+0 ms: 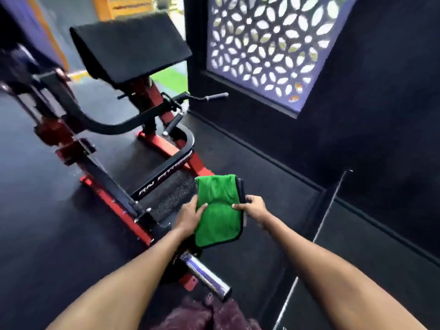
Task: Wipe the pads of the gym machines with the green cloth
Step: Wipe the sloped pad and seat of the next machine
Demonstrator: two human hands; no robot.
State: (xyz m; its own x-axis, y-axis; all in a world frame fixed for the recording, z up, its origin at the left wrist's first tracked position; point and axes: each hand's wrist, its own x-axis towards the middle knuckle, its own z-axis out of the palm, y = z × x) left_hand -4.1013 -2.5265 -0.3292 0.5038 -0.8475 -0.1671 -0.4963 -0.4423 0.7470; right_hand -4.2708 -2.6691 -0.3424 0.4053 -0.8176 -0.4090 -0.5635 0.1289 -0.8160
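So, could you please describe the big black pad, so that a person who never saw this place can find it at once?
Start at the patterned lattice window in the dark wall. Just to its left stands a red-framed gym machine. The slanted black pad sits on top of its red post, tilted and broad, the highest and largest cushioned surface, well above the green cloth held in both hands.

The machine's left side (pixel 28 75) is blurred and cut by the left edge, and the green cloth (pixel 217 210) hides both hands' fingers underneath.

Head view, forward and down, close
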